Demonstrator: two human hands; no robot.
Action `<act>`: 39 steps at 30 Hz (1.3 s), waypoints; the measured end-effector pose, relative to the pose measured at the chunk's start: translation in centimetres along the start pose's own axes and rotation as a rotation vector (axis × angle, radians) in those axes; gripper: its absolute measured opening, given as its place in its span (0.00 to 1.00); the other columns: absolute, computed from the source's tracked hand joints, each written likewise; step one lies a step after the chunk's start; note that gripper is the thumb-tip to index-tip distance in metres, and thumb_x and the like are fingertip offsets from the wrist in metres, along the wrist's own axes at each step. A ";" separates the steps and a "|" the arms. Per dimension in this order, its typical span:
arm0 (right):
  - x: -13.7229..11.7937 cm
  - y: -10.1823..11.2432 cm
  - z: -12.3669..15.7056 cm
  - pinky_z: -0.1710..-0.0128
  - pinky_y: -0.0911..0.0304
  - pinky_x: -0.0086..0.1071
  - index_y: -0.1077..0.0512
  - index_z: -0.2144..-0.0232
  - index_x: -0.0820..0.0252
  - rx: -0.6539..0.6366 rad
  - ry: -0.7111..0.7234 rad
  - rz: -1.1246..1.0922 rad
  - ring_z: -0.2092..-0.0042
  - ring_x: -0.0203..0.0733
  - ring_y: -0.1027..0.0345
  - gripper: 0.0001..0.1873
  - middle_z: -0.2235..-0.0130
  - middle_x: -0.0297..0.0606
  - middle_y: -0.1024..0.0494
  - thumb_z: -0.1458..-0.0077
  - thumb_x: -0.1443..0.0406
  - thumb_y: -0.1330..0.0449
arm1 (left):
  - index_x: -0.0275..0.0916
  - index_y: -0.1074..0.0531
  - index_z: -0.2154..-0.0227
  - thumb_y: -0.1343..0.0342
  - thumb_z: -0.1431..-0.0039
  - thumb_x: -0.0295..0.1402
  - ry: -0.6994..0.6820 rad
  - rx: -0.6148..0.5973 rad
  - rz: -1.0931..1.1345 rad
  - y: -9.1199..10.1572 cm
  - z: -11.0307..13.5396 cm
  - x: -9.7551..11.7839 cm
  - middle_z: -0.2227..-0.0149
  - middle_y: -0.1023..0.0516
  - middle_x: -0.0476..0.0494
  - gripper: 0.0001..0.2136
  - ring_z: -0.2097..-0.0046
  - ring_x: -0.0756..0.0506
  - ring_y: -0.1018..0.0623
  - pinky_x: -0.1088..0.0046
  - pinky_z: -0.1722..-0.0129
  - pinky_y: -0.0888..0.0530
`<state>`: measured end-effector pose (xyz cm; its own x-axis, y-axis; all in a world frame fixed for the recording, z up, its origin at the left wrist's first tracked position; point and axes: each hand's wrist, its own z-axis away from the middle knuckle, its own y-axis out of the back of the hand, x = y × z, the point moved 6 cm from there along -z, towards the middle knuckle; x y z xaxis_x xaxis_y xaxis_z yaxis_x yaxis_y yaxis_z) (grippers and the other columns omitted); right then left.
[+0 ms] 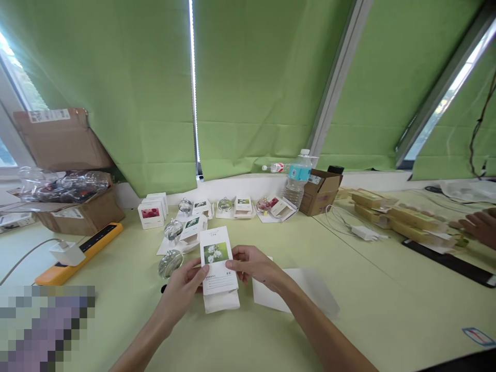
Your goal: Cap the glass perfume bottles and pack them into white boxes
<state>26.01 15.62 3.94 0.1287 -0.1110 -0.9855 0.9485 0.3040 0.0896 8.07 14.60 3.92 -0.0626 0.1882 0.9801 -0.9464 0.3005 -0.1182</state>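
Observation:
Between both hands is a white cardboard box (219, 276) with a picture of white flowers on green and printed lines below it. A flap hangs open at its near end. My left hand (186, 281) grips the box's left edge, thumb on the front. On the right edge, my right hand (251, 266) pinches it, its fingers partly behind. Just beyond my left hand, a round clear glass ornament (170, 263) lies on the table. A sheet of white paper (294, 290) lies under my right forearm.
Small boxes with glass ornaments line the back, beside a stack of white boxes (151, 214). A water bottle (298, 178) and brown carton (321, 194) stand behind. At left are an orange power strip (98, 243) and open carton (77, 212). Another person's hand (482, 227) shows at right.

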 end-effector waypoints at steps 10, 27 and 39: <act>-0.1 0.4 -0.1 0.79 0.42 0.25 0.29 0.69 0.62 0.010 -0.019 0.002 0.77 0.31 0.36 0.26 0.73 0.33 0.29 0.55 0.44 0.37 | 0.39 0.29 0.49 0.40 0.48 0.46 0.048 -0.091 0.025 -0.6 -1.0 0.5 0.57 0.19 0.39 0.25 0.55 0.38 0.21 0.62 0.55 0.26; 0.3 -0.2 -0.2 0.80 0.46 0.25 0.30 0.75 0.62 0.049 -0.021 0.106 0.77 0.32 0.40 0.24 0.77 0.32 0.31 0.53 0.45 0.38 | 0.41 0.27 0.51 0.43 0.45 0.47 0.058 -0.087 0.065 0.0 -0.5 -0.8 0.52 0.22 0.40 0.22 0.54 0.38 0.23 0.64 0.59 0.26; -1.1 -0.3 0.1 0.77 0.42 0.25 0.33 0.78 0.60 0.094 0.149 0.116 0.77 0.32 0.40 0.24 0.78 0.30 0.34 0.46 0.46 0.44 | 0.47 0.42 0.41 0.42 0.48 0.45 -0.055 0.059 0.085 -0.4 -0.4 -0.8 0.44 0.29 0.41 0.31 0.48 0.37 0.27 0.65 0.60 0.25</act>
<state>25.57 15.54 5.05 0.2014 0.0628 -0.9775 0.9534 0.2161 0.2104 8.66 14.66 3.13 -0.1594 0.1588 0.9744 -0.9537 0.2301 -0.1935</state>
